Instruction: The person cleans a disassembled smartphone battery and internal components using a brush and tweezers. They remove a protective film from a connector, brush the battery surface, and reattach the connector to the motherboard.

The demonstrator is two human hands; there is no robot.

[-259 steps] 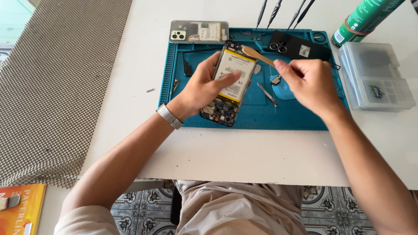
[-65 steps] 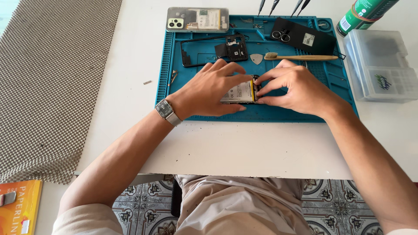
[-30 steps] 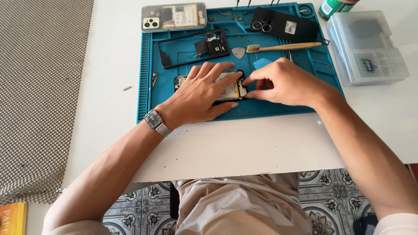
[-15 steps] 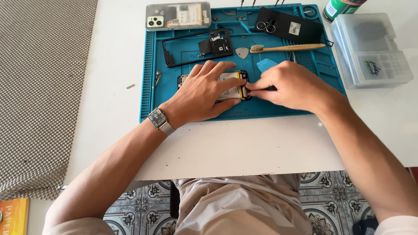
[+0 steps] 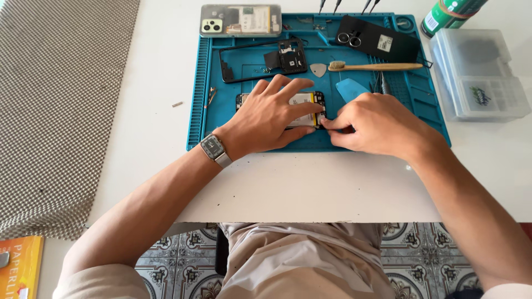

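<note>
The opened phone (image 5: 280, 105) lies flat on the blue mat (image 5: 199, 111), a little left of the middle of the frame, with its pale battery facing up. The left hand (image 5: 271, 119) rests on it with fingers spread and pressed flat, pinning it down rather than gripping it. The right hand (image 5: 371, 122) sits just to its right, fingers curled and pinched together at the phone's right edge; whether they hold a small part or tool there, I cannot tell. To do this well, the left palm should keep even pressure so the phone does not slide, and the right fingertips should work lightly and close to the edge, without bending the battery. Above the hands lie a black frame (image 5: 260, 58), a grey pick (image 5: 318, 70), a wooden brush (image 5: 368, 66) and a light blue card (image 5: 353, 88), the last very near the right knuckles and easy to nudge. A second phone (image 5: 241, 20) lies at the top, a black back cover (image 5: 379, 40) to its right, and a clear plastic box (image 5: 476, 75) in the upper right.
</note>
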